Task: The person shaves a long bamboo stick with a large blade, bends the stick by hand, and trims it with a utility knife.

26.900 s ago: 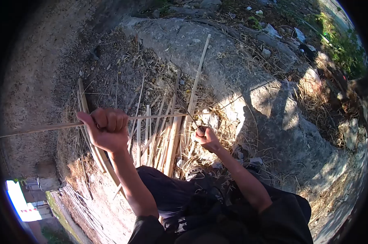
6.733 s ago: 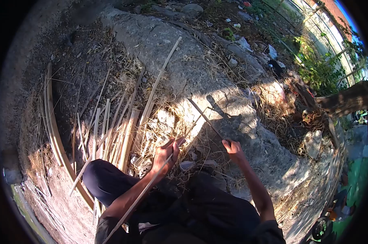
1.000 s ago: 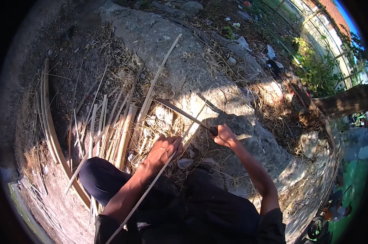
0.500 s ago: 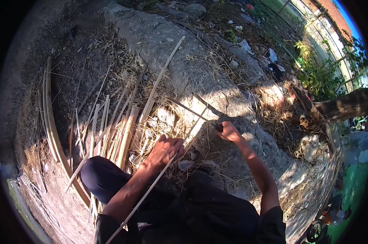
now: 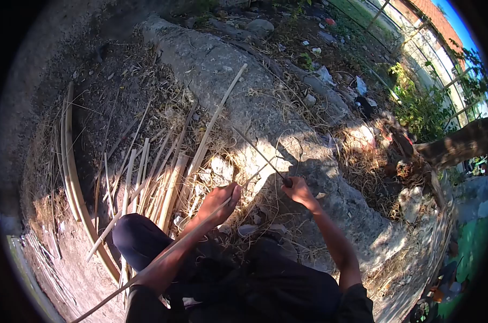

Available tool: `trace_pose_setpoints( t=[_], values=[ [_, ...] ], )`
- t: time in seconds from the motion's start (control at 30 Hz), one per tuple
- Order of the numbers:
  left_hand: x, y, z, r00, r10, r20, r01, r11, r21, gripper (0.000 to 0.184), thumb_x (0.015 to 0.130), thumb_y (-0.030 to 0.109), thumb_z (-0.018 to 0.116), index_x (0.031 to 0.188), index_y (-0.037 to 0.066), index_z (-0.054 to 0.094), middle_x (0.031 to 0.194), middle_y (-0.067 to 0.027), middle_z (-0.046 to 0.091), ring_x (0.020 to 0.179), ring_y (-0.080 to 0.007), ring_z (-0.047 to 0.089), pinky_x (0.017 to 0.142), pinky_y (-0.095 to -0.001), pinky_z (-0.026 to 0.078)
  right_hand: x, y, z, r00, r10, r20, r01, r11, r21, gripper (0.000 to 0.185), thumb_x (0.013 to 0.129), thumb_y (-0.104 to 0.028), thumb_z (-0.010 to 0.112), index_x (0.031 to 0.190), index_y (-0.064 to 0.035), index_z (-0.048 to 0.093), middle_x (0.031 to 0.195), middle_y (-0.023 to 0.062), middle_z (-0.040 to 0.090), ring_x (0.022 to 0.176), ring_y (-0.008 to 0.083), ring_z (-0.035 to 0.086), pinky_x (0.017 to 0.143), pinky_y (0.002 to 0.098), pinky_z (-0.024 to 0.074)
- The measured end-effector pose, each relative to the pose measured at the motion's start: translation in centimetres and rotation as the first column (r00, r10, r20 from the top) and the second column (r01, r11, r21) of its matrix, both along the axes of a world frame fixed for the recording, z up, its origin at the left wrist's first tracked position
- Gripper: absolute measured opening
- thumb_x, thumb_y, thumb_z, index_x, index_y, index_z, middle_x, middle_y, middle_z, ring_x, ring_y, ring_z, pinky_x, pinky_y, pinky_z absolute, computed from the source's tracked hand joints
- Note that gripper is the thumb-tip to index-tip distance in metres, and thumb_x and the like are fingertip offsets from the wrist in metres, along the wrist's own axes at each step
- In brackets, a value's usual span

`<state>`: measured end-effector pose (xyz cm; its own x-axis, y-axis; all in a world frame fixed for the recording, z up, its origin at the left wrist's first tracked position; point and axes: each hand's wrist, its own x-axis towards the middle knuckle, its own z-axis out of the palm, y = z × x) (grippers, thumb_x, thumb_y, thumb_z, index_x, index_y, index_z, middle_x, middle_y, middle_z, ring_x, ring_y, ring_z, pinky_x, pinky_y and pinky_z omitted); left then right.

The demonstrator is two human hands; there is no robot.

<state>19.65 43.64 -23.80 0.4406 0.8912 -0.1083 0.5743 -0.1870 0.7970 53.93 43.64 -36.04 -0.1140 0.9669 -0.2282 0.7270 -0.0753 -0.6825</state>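
Observation:
My left hand (image 5: 220,205) is closed around a long thin wooden strip (image 5: 163,257), which runs from the lower left, along my forearm, to a tip above the rock. My right hand (image 5: 299,192) grips the dark handle of a long knife (image 5: 256,151). The blade points up and to the left, and crosses the far end of the strip in view; whether the two touch I cannot tell. Beneath them lies a big grey rock (image 5: 222,70), partly sunlit. Left of my left hand, several pale split strips (image 5: 171,188) lie in a loose pile.
Long curved strips (image 5: 71,161) lie at the left. A longer pale stick (image 5: 218,116) leans on the rock. Dry shavings and litter cover the ground. At the right are a tree trunk (image 5: 459,142) and green plants (image 5: 422,107). A partly visible person (image 5: 446,288) is at the lower right edge.
The strip's near end has swung outward to the lower left, and my left hand has turned and shifted slightly down. My right hand has moved a little lower, with the blade now angled more steeply upward.

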Motion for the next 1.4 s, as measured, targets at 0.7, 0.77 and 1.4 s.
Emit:
trace_pose_setpoints(
  t=[0.7,0.77,1.4],
  values=[
    [10.2,15.3,1.9,0.664,0.278,0.694,-0.218,0.960,-0.177,0.070,0.107,0.067,0.027,0.076,0.008,0.049,0.056,0.0016,0.034,0.053,-0.0126,0.034,0.057,-0.0333,0.037,-8.1,-1.9,-2.0,0.637,-0.414,-0.650,0.283,0.910,-0.301,0.025,0.099,-0.009,0.062,0.077,-0.0092,0.051,0.057,-0.0017,0.046,0.045,0.0096,0.044,0.042,0.0329,0.0320],
    [11.0,15.9,1.6,0.641,0.267,0.719,-0.244,0.960,-0.139,0.070,0.106,0.068,0.030,0.075,0.009,0.053,0.056,0.0010,0.041,0.050,-0.0124,0.039,0.050,-0.0319,0.034,-7.9,-1.5,-5.0,0.627,-0.397,-0.670,0.323,0.915,-0.240,0.022,0.098,-0.009,0.064,0.079,-0.0084,0.054,0.058,-0.0027,0.047,0.045,0.0093,0.044,0.042,0.0316,0.0320],
    [12.2,15.7,3.2,0.678,0.245,0.693,-0.265,0.961,-0.080,0.066,0.110,0.060,0.027,0.071,0.010,0.046,0.056,0.0010,0.038,0.051,-0.0117,0.037,0.051,-0.0321,0.037,-6.2,-0.7,-6.4,0.615,-0.541,-0.573,0.397,0.841,-0.368,0.016,0.091,-0.011,0.071,0.080,-0.0038,0.062,0.060,0.0006,0.054,0.045,0.0108,0.048,0.041,0.0318,0.0360]
  ],
)
